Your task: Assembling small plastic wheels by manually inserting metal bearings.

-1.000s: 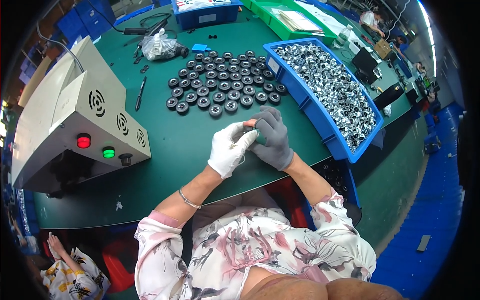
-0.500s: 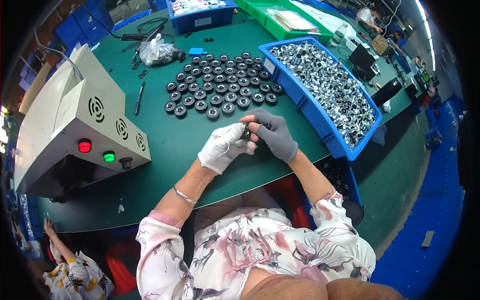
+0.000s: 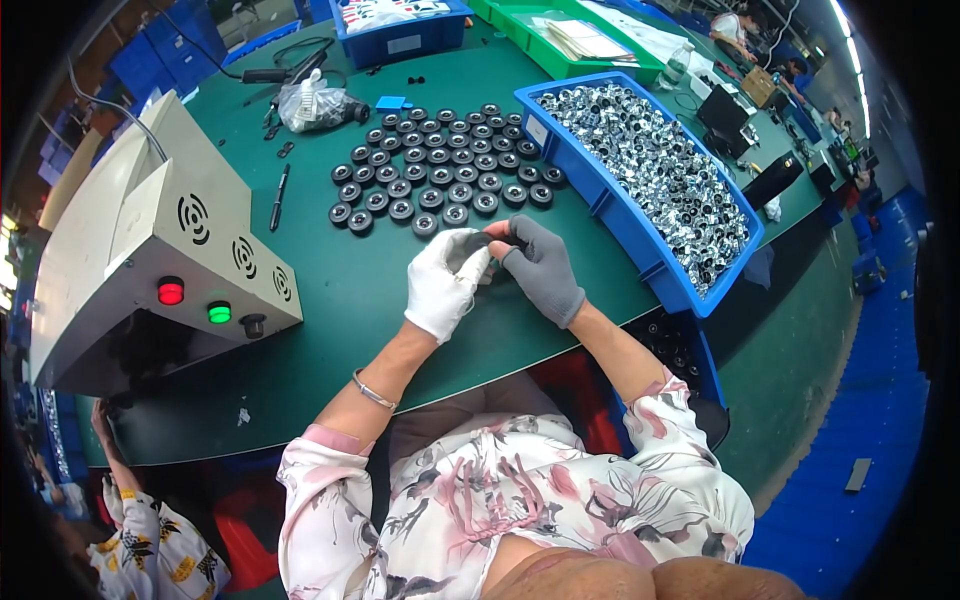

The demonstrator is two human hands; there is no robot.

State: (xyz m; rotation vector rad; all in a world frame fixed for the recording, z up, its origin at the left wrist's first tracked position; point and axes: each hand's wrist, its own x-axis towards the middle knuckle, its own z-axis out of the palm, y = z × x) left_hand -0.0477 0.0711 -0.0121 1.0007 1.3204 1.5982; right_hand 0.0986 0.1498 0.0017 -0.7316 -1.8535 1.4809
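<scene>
My left hand (image 3: pixel 444 285), in a white glove, and my right hand (image 3: pixel 541 270), in a grey glove with bare fingertips, meet over the near part of the green table (image 3: pixel 350 320). Between their fingers they both grip a small round black wheel (image 3: pixel 479 242), mostly covered by the fingers. Just beyond them lie many similar black wheels (image 3: pixel 440 177) with silvery centres, loosely laid out in rows. To the right of these, a long blue bin (image 3: pixel 620 226) is heaped with shiny silver and black small parts (image 3: pixel 650 170).
A cream machine (image 3: pixel 225 215) with red and green lights stands at left, near a black pen (image 3: pixel 280 197). Farther back are a plastic bag (image 3: pixel 310 104), a blue bin (image 3: pixel 403 45) and a green tray (image 3: pixel 510 30). A co-worker's arm (image 3: pixel 118 462) shows at lower left.
My left hand has turned more upright, its fingers now closed over the wheel from above. My right hand has shifted slightly left. The co-worker's arm at lower left has moved.
</scene>
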